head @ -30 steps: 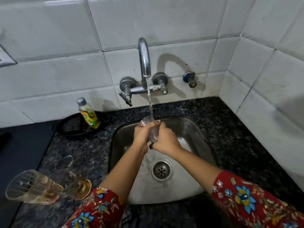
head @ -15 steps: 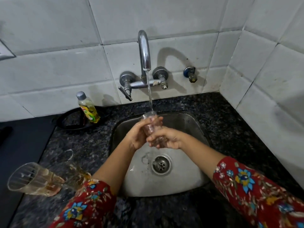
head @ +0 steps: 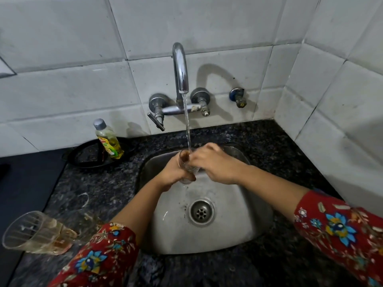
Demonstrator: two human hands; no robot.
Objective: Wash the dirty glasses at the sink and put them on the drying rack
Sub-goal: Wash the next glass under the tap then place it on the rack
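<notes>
One small clear drinking glass (head: 186,162), upright with mouth up, held over the stainless-steel sink basin (head: 228,235) directly under the running water stream (head: 187,125); brownish liquid inside. Left hand (head: 174,172), at the glass's 8 o'clock, wraps its fingers around the lower body; right hand (head: 215,164), at 3 o'clock, grips the rim and upper wall. One chrome wall-mounted tap (head: 180,69) at 12 o'clock. One round drain strainer (head: 201,212) at the basin floor, 6 o'clock. Two further dirty clear glasses on the black speckled granite counter (head: 269,146) at 8 o'clock: a ribbed tumbler (head: 35,233) with brown residue, and another glass (head: 80,212) just beside it. One yellow dish-soap bottle (head: 108,139) standing in one black tray (head: 87,158), 10 o'clock.
</notes>
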